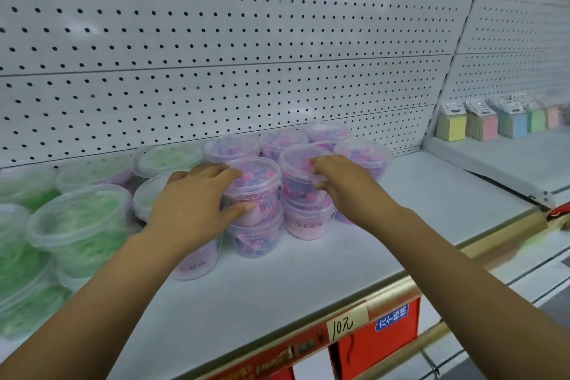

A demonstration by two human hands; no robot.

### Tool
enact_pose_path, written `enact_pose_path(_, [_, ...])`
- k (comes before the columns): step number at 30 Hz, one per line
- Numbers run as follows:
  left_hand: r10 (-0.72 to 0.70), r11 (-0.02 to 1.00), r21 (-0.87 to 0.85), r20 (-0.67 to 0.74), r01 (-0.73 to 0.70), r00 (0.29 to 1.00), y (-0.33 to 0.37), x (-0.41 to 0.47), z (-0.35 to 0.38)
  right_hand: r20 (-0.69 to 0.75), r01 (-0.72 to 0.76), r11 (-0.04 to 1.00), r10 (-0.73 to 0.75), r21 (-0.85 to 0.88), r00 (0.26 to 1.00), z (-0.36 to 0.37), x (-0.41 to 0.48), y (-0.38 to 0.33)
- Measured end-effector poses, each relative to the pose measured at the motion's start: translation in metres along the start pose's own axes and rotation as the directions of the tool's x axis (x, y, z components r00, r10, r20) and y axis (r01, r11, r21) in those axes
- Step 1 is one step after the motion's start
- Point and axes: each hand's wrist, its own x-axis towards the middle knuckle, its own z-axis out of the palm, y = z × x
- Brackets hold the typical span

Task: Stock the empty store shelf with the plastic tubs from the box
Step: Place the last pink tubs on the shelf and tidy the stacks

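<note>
Clear plastic tubs with pink and purple beads stand stacked two high on the white shelf (431, 194). My left hand (194, 203) grips an upper pink tub (256, 185) around its side, fingers over the lid and thumb on the front. My right hand (345, 185) grips the neighbouring upper pink tub (297, 173), fingers curled over its lid. Each sits on a lower pink tub (256, 241). Further pink tubs (364, 151) stand behind. Tubs with green contents (80, 225) fill the shelf's left part.
A white pegboard (246, 55) backs the shelf. Pastel packets (481, 120) line the adjoining shelf on the right. A gold front rail carries a handwritten price tag (342, 324) over a red sign. Bare shelf surface lies right of and in front of the pink tubs.
</note>
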Motion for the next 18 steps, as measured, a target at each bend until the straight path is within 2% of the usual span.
enact_pose_path(9, [0.003, 1.0, 0.029, -0.018, -0.002, 1.0, 0.002, -0.002, -0.001, 0.028, 0.013, 1.0, -0.013, -0.011, 1.0, -0.02, -0.009, 0.0])
enact_pose_path(13, [-0.006, 1.0, 0.018, 0.024, 0.006, 1.0, 0.006, -0.001, -0.004, -0.028, 0.004, 0.999, -0.002, 0.054, 1.0, -0.012, -0.009, 0.003])
enact_pose_path(18, [0.022, 0.999, 0.032, 0.09, -0.025, 0.996, 0.02, 0.009, -0.007, -0.053, 0.033, 0.999, -0.031, 0.037, 0.998, -0.014, -0.006, -0.003])
